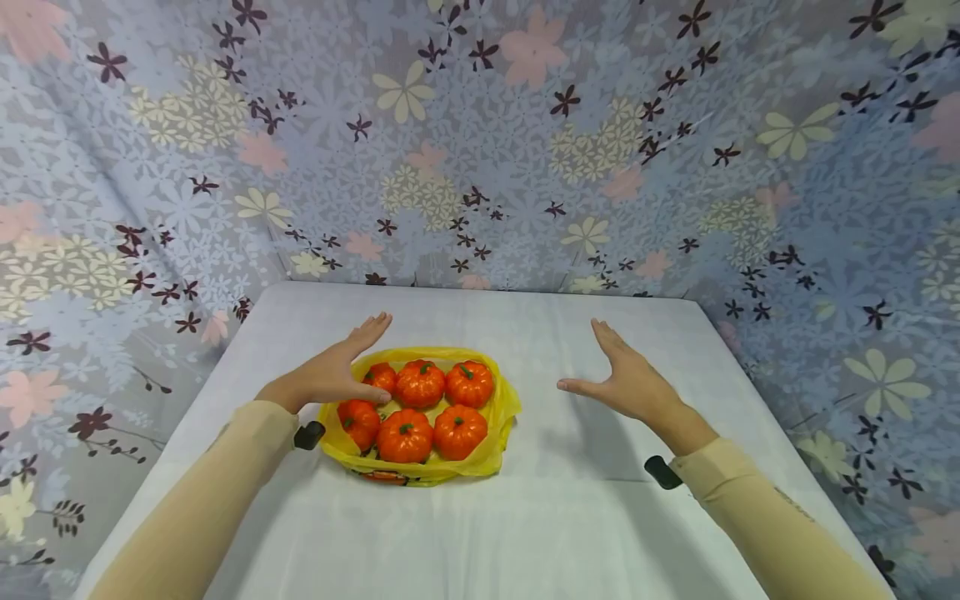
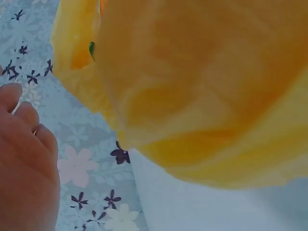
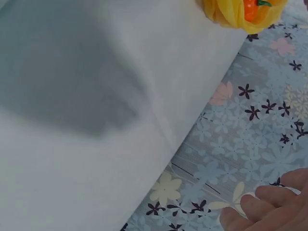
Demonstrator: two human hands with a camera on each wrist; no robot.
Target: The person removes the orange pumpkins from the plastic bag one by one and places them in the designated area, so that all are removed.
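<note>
Openly spread, the left hand and right hand hold nothing; pumpkins lie between, nearer the left.

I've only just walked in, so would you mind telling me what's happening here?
A person holds both hands open above a white table, gripping nothing. Six orange pumpkins sit grouped inside yellow wrapping. The left hand is at the wrapping's left side, its thumb in front of the pumpkins in the head view; the right hand is off to the right, apart from them.
</note>
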